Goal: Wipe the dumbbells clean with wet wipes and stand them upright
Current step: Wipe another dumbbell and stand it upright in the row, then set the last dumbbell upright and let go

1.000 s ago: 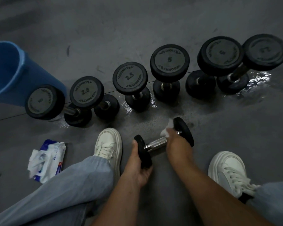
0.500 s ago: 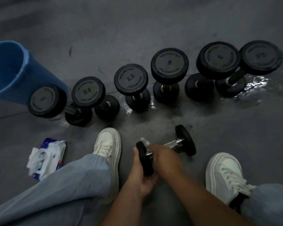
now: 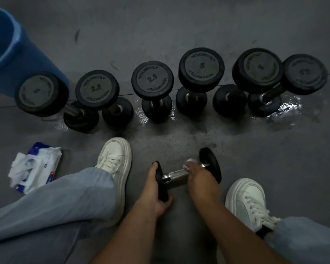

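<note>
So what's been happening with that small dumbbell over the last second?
The right hand, pinching a wet wipe, slid along the chrome handle: from the far end to the near one, then back toward the far end. The left hand kept its grip on the near head of the small dumbbell. The six upright dumbbells, wipes pack and blue bucket stayed put.

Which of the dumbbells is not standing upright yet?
The small dumbbell held between the left hand and right hand; it lies sideways, while the six in the row stand on end.
</note>
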A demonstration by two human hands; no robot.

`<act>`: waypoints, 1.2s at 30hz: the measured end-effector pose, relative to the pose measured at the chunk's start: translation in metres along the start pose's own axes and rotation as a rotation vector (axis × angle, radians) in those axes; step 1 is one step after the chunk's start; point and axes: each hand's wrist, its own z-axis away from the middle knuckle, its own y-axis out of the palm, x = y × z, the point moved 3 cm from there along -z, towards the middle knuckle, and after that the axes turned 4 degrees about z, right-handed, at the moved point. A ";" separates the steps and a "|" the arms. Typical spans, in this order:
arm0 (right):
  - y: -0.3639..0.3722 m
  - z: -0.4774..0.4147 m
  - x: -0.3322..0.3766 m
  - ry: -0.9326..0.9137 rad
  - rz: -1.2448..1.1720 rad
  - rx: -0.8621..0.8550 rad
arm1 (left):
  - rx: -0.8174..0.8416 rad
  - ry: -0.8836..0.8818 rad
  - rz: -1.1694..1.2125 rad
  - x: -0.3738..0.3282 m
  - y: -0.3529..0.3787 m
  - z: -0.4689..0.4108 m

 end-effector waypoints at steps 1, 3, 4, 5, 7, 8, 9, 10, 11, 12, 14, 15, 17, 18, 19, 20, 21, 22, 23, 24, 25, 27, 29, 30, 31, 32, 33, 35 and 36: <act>0.002 0.001 0.004 -0.035 -0.026 0.039 | 0.002 0.017 -0.006 0.000 0.004 0.007; -0.002 0.004 0.019 -0.117 -0.195 0.070 | 0.025 0.114 -0.038 -0.003 0.011 0.017; -0.010 0.004 0.023 -0.108 -0.288 0.033 | 0.024 0.170 -0.068 -0.004 0.014 0.021; -0.022 0.003 0.025 -0.058 -0.385 -0.055 | -0.006 0.233 -0.119 -0.007 0.017 0.028; -0.052 0.002 0.022 0.003 -0.417 -0.281 | -0.104 0.449 -0.306 -0.020 0.026 0.051; -0.067 0.003 0.021 -0.012 -0.359 -0.341 | -0.130 0.571 -0.407 -0.027 0.033 0.065; -0.079 0.005 0.019 -0.039 -0.289 -0.375 | -0.130 0.697 -0.506 -0.031 0.041 0.076; -0.091 0.008 0.019 -0.065 -0.220 -0.405 | -0.118 0.808 -0.607 -0.034 0.049 0.088; -0.102 0.012 0.018 -0.092 -0.173 -0.441 | -0.107 0.922 -0.729 -0.034 0.056 0.099; -0.109 0.016 0.016 -0.116 -0.155 -0.471 | -0.105 1.020 -0.870 -0.033 0.061 0.109; -0.117 0.025 0.010 -0.183 -0.117 -0.500 | -0.126 1.167 -1.132 -0.029 0.062 0.118; -0.118 0.031 0.006 -0.235 -0.059 -0.496 | -0.148 1.207 -1.241 -0.029 0.060 0.118; -0.110 0.038 -0.011 -0.286 0.084 -0.426 | -0.200 1.217 -1.378 -0.034 0.056 0.116; -0.106 0.042 -0.020 -0.282 0.153 -0.375 | -0.228 1.187 -1.452 -0.039 0.057 0.115; -0.101 0.044 -0.028 -0.267 0.215 -0.322 | -0.251 1.160 -1.544 -0.044 0.060 0.113; -0.097 0.047 -0.035 -0.249 0.258 -0.281 | -0.264 1.132 -1.645 -0.048 0.066 0.112; -0.095 0.048 -0.039 -0.230 0.277 -0.253 | -0.264 1.108 -1.733 -0.050 0.071 0.111; -0.095 0.048 -0.040 -0.223 0.279 -0.243 | -0.255 1.083 -1.794 -0.052 0.076 0.112; -0.097 0.047 -0.038 -0.230 0.276 -0.243 | -0.250 1.068 -1.837 -0.053 0.079 0.110; -0.101 0.046 -0.033 -0.244 0.276 -0.249 | -0.249 1.068 -1.856 -0.053 0.081 0.109; -0.106 0.044 -0.026 -0.265 0.284 -0.257 | -0.251 1.085 -1.855 -0.055 0.082 0.108; -0.123 0.041 -0.015 -0.305 0.315 -0.267 | -0.249 1.100 -1.859 -0.056 0.087 0.111; -0.155 0.033 -0.013 -0.343 0.393 -0.274 | -0.231 1.134 -1.874 -0.053 0.106 0.120; -0.178 0.027 -0.015 -0.357 0.429 -0.282 | -0.219 1.164 -1.885 -0.050 0.118 0.128; -0.204 0.021 -0.019 -0.360 0.439 -0.307 | -0.201 1.203 -1.898 -0.046 0.132 0.136; -0.238 0.015 -0.030 -0.340 0.428 -0.352 | -0.173 1.251 -1.916 -0.039 0.154 0.144; -0.266 0.009 -0.035 -0.317 0.416 -0.399 | -0.143 1.278 -1.918 -0.037 0.167 0.152; -0.323 0.003 -0.053 -0.234 0.411 -0.499 | -0.059 1.320 -1.933 -0.026 0.205 0.168; -0.346 0.002 -0.064 -0.197 0.424 -0.540 | -0.019 1.342 -1.948 -0.020 0.228 0.174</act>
